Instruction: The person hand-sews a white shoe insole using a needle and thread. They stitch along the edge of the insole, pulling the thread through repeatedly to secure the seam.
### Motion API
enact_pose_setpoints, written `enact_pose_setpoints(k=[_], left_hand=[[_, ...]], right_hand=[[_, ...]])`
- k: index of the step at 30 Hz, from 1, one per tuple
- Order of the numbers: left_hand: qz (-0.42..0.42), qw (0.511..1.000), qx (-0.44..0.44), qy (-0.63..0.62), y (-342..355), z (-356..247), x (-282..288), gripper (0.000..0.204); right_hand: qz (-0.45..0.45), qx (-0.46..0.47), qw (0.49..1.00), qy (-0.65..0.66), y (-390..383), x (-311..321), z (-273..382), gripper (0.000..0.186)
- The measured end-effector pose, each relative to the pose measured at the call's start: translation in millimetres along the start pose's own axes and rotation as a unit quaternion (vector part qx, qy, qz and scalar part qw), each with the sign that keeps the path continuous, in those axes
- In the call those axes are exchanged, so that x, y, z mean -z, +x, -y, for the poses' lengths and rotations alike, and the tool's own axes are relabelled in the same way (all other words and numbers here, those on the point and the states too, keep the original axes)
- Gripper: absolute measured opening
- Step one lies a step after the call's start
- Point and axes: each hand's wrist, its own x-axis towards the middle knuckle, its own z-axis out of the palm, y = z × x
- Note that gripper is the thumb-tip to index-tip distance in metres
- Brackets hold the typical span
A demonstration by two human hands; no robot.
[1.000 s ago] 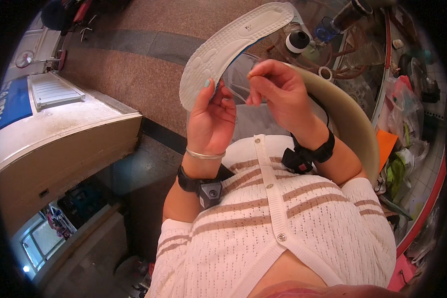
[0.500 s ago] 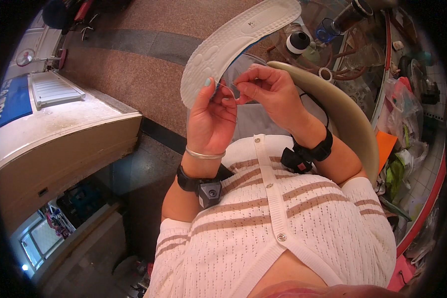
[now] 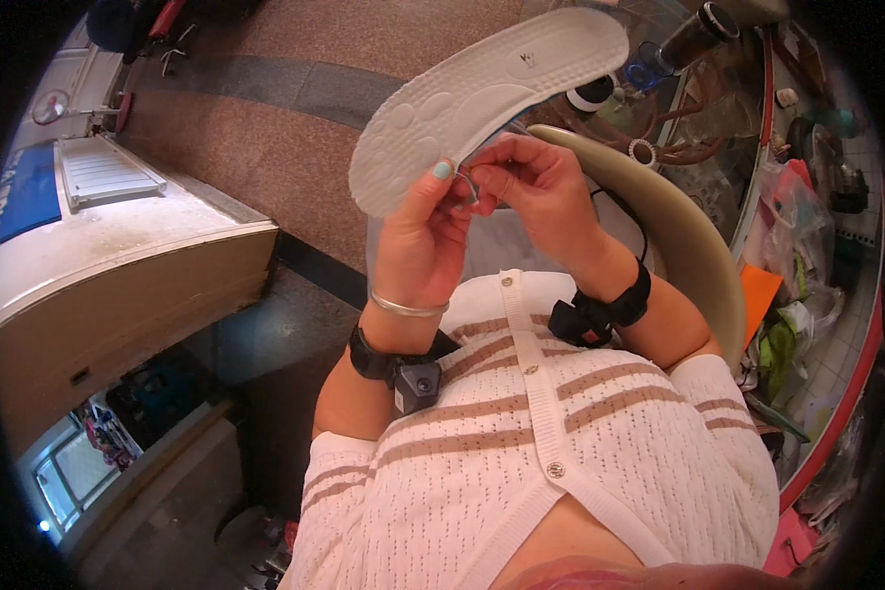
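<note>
A long white insole [image 3: 482, 74], textured on top and blue along its underside edge, stretches up and away from my hands. My left hand [image 3: 425, 231] grips its near part, thumb on the white face and fingers curled below. My right hand [image 3: 546, 202] is pinched beside it, fingertips close to the left hand's and under the insole's edge. A thin pale strand [image 3: 467, 182] shows between the fingertips; what exactly it is, and whether it is attached to the insole, I cannot make out.
A cream chair [image 3: 698, 236] curves round my right. Beyond it are a dark tumbler [image 3: 693, 39], a blue cup [image 3: 644, 64], a black-and-white container [image 3: 588, 96], plastic bags [image 3: 796, 236] and an orange sheet [image 3: 760, 300]. A white counter [image 3: 128, 251] stands to the left.
The insole has shifted slightly rightward and down at its far end. My right hand has moved left to meet my left fingertips, whose thumb now angles more toward the right.
</note>
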Motion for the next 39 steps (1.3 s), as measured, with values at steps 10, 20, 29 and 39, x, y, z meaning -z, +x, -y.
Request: enact_pose_setpoints(k=[10, 20, 29, 39], left_hand=[[-0.072, 0.994, -0.076, 0.027, 1, 14, -3, 0.014], [-0.082, 0.99, -0.091, 0.071, 2, 18, 1, 0.014], [-0.109, 0.987, -0.08, 0.087, 0, 18, 3, 0.016], [-0.146, 0.985, -0.054, 0.071, 0, 12, 4, 0.015]], right_hand=[[-0.008, 0.045, 0.998, -0.042, 1, 0, -4, 0.008], [-0.075, 0.297, 0.838, -0.452, 2, -10, 15, 0.011], [-0.034, 0.31, 0.849, -0.427, 10, -7, 17, 0.007], [-0.029, 0.105, 0.992, 0.064, 8, 5, 38, 0.009]])
